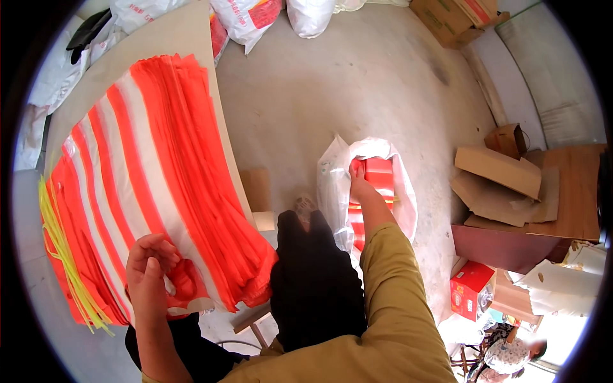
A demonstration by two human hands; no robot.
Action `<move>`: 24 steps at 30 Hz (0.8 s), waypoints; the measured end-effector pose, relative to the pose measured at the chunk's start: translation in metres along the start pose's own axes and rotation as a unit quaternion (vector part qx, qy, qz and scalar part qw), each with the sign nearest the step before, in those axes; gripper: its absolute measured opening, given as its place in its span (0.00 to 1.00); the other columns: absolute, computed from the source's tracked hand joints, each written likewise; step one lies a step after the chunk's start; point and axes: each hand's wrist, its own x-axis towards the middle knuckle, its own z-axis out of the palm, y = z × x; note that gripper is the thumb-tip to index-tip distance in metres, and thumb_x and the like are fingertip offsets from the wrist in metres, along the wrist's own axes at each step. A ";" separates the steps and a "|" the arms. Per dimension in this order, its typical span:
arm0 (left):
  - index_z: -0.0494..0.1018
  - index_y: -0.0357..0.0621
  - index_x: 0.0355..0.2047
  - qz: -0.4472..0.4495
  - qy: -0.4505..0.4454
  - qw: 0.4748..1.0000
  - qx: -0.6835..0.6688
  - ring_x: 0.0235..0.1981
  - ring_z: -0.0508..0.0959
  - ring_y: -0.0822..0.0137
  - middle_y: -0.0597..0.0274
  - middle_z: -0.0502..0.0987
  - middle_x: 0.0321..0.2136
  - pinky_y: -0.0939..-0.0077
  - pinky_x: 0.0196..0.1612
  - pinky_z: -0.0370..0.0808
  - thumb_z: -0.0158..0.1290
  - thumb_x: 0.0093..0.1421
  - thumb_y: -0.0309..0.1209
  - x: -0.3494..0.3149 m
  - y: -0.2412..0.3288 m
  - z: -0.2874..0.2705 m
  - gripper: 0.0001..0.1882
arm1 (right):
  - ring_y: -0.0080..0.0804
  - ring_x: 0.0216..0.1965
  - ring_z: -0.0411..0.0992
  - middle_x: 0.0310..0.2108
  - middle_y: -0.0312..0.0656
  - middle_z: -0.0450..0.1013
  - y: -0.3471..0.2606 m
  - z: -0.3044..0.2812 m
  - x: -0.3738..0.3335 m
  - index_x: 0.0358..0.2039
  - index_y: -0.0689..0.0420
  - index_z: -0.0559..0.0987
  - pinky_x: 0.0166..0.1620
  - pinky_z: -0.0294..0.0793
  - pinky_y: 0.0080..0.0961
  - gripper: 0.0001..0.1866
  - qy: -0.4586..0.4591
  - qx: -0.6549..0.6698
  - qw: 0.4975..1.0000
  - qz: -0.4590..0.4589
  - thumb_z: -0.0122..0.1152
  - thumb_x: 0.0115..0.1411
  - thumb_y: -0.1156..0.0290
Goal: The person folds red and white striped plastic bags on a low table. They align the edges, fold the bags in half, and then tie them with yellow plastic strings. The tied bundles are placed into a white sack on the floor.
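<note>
A tall stack of red-and-white striped plastic sheets or bags (137, 150) lies on the table to my left, its long folded edges facing me. Yellow strings (64, 255) trail along its far left end. Over the near corner of the stack I hold up my left hand (152, 265), fingers loosely bent and thumb apart, with nothing seen in it. My right hand (361, 185) reaches down into a white sack (405, 191) on the floor. Its fingers grip the left side of a red-and-white bundle (380, 175) inside; the fingertips are partly hidden.
Full white sacks (246, 19) stand at the far side. Cardboard boxes (498, 172) and a red carton (471, 290) crowd the right. Another box (450, 22) sits far right. A person (507, 354) is at the lower right. The table edge (223, 121) runs along my left.
</note>
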 end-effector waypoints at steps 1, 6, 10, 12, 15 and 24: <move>0.75 0.42 0.55 0.002 0.000 1.000 -0.002 0.40 0.80 0.74 0.66 0.81 0.40 0.80 0.46 0.74 0.58 0.71 0.49 0.000 0.000 0.000 0.24 | 0.62 0.62 0.74 0.80 0.63 0.25 0.003 0.004 0.006 0.81 0.44 0.36 0.64 0.75 0.50 0.54 -0.006 -0.013 1.000 0.003 0.58 0.62 0.72; 0.75 0.41 0.55 -0.004 0.005 1.000 0.007 0.41 0.80 0.73 0.65 0.81 0.40 0.79 0.46 0.76 0.58 0.70 0.48 -0.005 0.001 -0.003 0.24 | 0.62 0.56 0.77 0.66 0.72 0.62 -0.013 0.019 0.005 0.81 0.46 0.41 0.58 0.77 0.51 0.48 0.062 0.086 0.994 0.042 0.56 0.67 0.67; 0.75 0.40 0.55 -0.007 0.001 1.000 -0.021 0.43 0.81 0.71 0.64 0.81 0.41 0.77 0.49 0.78 0.58 0.70 0.41 -0.009 0.005 -0.005 0.21 | 0.59 0.54 0.79 0.50 0.69 0.78 -0.001 0.040 0.011 0.80 0.45 0.48 0.54 0.77 0.51 0.40 0.109 0.145 0.983 0.028 0.51 0.72 0.67; 0.75 0.39 0.55 -0.003 -0.007 0.999 -0.035 0.43 0.81 0.70 0.63 0.82 0.41 0.76 0.49 0.79 0.57 0.70 0.37 -0.005 0.005 -0.003 0.19 | 0.56 0.57 0.77 0.57 0.61 0.76 0.035 0.076 0.026 0.79 0.48 0.53 0.55 0.77 0.49 0.34 0.207 0.136 0.969 -0.023 0.45 0.74 0.63; 0.75 0.38 0.56 -0.015 -0.021 0.998 -0.054 0.45 0.82 0.68 0.60 0.82 0.43 0.72 0.52 0.78 0.51 0.69 0.27 -0.008 0.007 -0.007 0.16 | 0.61 0.57 0.77 0.54 0.63 0.78 0.046 0.076 0.044 0.65 0.57 0.72 0.58 0.75 0.51 0.33 0.142 0.104 0.984 -0.015 0.49 0.71 0.45; 0.73 0.41 0.61 0.081 0.126 0.988 -0.031 0.48 0.78 0.69 0.62 0.80 0.46 0.72 0.54 0.73 0.39 0.80 0.32 -0.012 0.016 -0.034 0.18 | 0.54 0.65 0.71 0.64 0.56 0.72 0.001 0.000 -0.032 0.64 0.55 0.75 0.65 0.72 0.46 0.26 0.109 -0.048 0.989 -0.082 0.58 0.69 0.59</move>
